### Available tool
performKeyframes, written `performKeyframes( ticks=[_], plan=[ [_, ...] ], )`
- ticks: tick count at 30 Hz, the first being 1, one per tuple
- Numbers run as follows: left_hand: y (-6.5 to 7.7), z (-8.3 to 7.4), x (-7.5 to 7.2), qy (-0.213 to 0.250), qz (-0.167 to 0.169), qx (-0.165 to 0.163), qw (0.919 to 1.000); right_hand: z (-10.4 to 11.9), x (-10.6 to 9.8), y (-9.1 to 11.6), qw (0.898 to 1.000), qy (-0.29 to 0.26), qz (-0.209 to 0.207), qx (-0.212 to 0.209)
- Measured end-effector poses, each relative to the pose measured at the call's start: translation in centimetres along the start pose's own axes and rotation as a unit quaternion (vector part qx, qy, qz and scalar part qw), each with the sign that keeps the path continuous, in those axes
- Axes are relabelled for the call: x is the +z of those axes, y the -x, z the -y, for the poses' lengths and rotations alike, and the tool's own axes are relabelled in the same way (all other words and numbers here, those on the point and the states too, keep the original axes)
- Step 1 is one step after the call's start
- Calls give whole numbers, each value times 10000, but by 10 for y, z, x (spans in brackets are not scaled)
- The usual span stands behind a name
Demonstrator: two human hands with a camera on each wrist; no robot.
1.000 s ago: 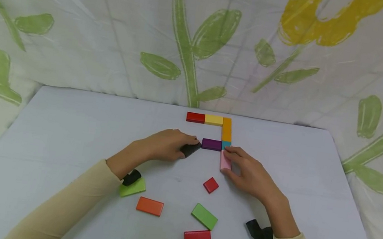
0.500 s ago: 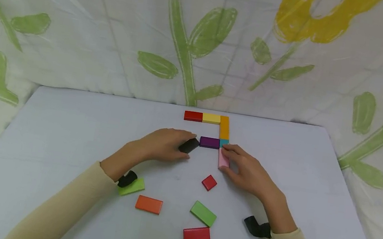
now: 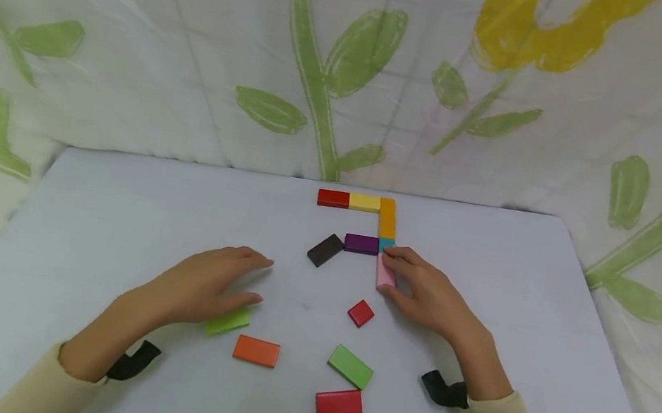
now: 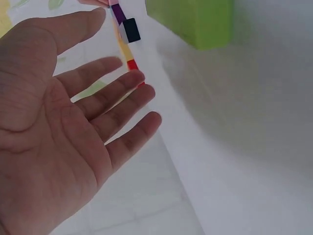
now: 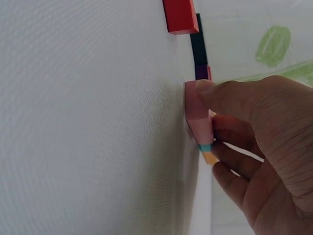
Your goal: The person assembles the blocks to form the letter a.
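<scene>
My left hand hovers over the left part of the table, fingers spread and holding nothing, close to a lime-green block that it partly hides. The left wrist view shows its bare palm with that green block beyond the fingertips. At the right, my right hand pinches a pink block between thumb and fingers. The pink block lies against a teal block. A black block rests at a slant, its corner at the left end of a purple block.
Beyond the hands, a dark red block, a yellow block and an orange block join the line. Nearer lie a small red block, an orange-red block, a green block and a red block.
My left hand has let go of the black block and drawn back toward the lower left. The black block stays beside the purple one. My right hand keeps its hold on the pink block.
</scene>
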State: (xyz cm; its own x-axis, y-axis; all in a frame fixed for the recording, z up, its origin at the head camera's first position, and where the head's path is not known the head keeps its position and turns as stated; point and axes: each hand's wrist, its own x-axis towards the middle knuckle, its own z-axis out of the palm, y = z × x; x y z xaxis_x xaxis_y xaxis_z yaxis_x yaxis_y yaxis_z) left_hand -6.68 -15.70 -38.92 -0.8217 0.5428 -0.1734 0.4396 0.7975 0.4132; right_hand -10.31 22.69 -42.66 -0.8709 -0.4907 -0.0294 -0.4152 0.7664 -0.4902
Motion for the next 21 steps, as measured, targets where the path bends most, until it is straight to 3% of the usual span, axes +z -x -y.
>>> performKeyframes(
  ticks=[4,7,14,21],
  plan=[
    [29,2,2,99,-145,-6,9998,2,0,-3,10000,45,-4,-35],
    [40,0,9,108,-230,92,9996,2,1,-2,9999,100,18,44],
    [46,-5,24,-102,-506,389,9979,1,0,-1,9999,115,72,99],
    [49,-7,30,-215,-356,372,9984,3,0,-1,9999,122,85,75]
  ],
)
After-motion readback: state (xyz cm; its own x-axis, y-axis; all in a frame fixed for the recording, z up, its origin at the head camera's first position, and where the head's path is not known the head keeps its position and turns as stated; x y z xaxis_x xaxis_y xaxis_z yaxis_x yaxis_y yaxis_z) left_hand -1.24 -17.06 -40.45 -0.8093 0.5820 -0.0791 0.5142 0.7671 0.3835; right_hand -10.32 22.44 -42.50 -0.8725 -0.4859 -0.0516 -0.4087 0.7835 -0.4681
